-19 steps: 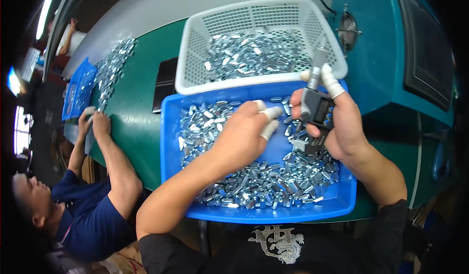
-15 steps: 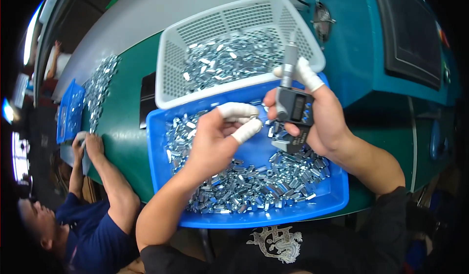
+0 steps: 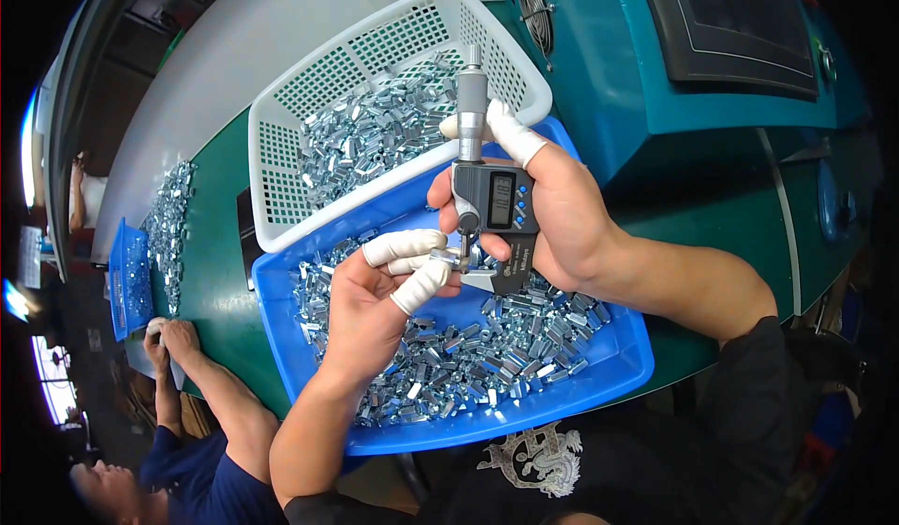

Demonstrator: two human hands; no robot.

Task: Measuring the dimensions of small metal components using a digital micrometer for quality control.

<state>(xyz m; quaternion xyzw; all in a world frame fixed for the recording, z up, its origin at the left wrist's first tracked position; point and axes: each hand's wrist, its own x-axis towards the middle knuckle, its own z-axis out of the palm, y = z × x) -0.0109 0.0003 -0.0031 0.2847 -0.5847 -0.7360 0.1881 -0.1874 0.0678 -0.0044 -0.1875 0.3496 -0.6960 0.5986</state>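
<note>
Over the blue tray, my left hand, white cots on its fingertips, pinches a small shiny hex coupling nut. The nut lies at the jaws of a digital micrometer; whether both jaws touch it I cannot tell. My right hand is wrapped round the micrometer's dark frame, its covered thumb and a fingertip up at the grey thimble. The micrometer stands upright with its lit display towards me. Below both hands, many loose hex coupling nuts fill the tray.
A white slotted basket of similar nuts overlaps the tray's far side. At right stands a teal machine with a dark panel and fan grille. On the left, a co-worker's hands are near a small blue bin and a nut pile.
My left hand has brought the nut to the micrometer's jaws. In the picture, the micrometer and my right hand have shifted left, and the whole view has turned somewhat.
</note>
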